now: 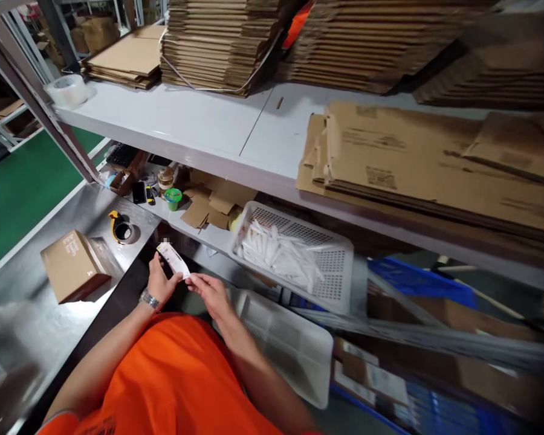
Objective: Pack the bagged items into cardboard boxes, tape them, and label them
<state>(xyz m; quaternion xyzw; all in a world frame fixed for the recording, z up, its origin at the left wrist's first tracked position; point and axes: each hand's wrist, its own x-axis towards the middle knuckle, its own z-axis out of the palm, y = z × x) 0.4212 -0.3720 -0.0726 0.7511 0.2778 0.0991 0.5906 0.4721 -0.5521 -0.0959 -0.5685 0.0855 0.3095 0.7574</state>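
Note:
Between my two hands is a small white printed label (174,260), held up in front of my body. My left hand (160,283) wears a metal watch and grips the label's left side between thumb and fingers. The fingertips of my right hand (212,293) pinch its lower right corner. A closed brown cardboard box (71,266) sits on the metal table to the left. Near it stands a tape dispenser (121,229) in yellow and black.
A white perforated basket (340,272) of white slim packets sits on the lower shelf, with another white basket (290,344) below. Flattened cartons (390,145) are stacked on the upper shelf (163,121) beside a clear tape roll (68,92). A green cup (173,198) stands underneath.

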